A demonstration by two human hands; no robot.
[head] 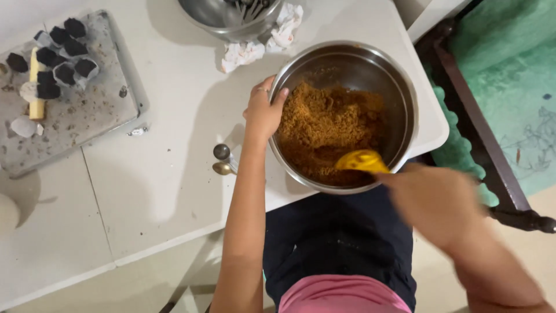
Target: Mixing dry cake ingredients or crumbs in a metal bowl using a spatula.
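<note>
The left hand (pixel 263 110) clasps the rim of the steel bowl (pixel 399 87), thumb hooked just inside. The brown crumb mixture (pixel 327 124) lies right beside those fingers. The right hand (pixel 434 200) (blurred) grasps a yellow spatula (pixel 360 160), its blade in the crumbs.

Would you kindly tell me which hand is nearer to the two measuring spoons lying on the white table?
Left. The left hand grips the steel bowl's rim just above the spoons; the right hand is across the bowl, holding a yellow spatula.
</note>
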